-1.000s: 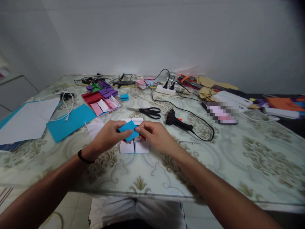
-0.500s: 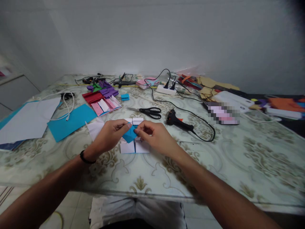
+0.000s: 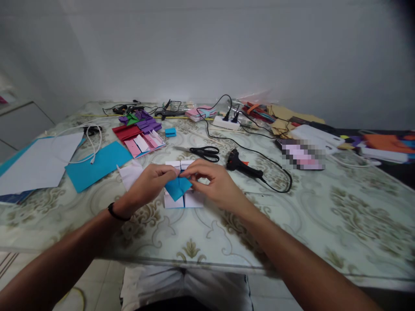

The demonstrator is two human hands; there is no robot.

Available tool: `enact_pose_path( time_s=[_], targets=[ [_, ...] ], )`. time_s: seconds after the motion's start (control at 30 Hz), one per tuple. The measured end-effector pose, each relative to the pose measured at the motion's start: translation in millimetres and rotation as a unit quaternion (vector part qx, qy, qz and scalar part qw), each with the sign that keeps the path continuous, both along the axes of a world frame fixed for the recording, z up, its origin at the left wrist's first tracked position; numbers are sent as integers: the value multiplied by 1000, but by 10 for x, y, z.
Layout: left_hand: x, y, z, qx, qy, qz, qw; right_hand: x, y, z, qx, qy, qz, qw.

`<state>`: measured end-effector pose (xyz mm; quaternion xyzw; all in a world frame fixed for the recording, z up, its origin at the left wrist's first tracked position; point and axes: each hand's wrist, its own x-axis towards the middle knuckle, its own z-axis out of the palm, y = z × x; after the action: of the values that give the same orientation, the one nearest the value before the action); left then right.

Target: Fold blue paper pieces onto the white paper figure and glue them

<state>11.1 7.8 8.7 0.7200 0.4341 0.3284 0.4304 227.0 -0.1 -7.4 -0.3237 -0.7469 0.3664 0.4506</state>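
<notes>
A small folded blue paper [image 3: 177,188] is held above a white and blue folded paper piece [image 3: 174,201] near the table's middle. My left hand [image 3: 152,181] pinches the blue paper's upper left side between thumb and fingers. From the right, my right hand [image 3: 215,180] grips its upper right edge with the fingertips. Both hands' fingertips nearly meet at the top of the paper. Parts of the white and blue piece are hidden beneath the hands and the blue paper.
Scissors [image 3: 205,152] and a black glue gun [image 3: 243,166] lie beyond my hands. Blue sheets [image 3: 99,166] and a white sheet [image 3: 43,162] are at left. A power strip [image 3: 226,122], a phone [image 3: 301,154] and red and purple folded papers [image 3: 126,131] lie farther back.
The blue paper has tilted and shows more of its face, with its lower corner nearer me. My right hand's fingers have shifted slightly up and left along its edge.
</notes>
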Motion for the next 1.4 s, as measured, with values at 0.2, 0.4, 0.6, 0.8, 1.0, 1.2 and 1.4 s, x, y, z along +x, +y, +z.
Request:
enact_pose_path(
  time_s=[0.2, 0.4, 0.6, 0.8, 1.0, 1.2, 1.4],
  targets=[
    [39, -7, -30, -168, -167, -39, 971, 32, 15, 17, -5, 30, -56, 998],
    [15, 24, -54, -90, -215, -1, 972, 71, 44, 41, -12, 49, -109, 993],
    [-16, 21, -71, -82, -218, -16, 972, 77, 71, -7, -10, 67, -103, 992],
    [-29, 41, -106, -90, -219, -39, 971, 59, 88, -33, -74, 136, -62, 986],
    [-14, 61, -122, -78, -244, 3, 967, 57, 86, -15, -74, 160, -53, 983],
    [-13, 23, -70, -94, -256, -30, 962, 83, 50, 26, 13, 105, -90, 990],
    [-32, 58, -122, -82, -257, -26, 963, 74, 44, 28, -8, 111, -58, 992]
  ],
)
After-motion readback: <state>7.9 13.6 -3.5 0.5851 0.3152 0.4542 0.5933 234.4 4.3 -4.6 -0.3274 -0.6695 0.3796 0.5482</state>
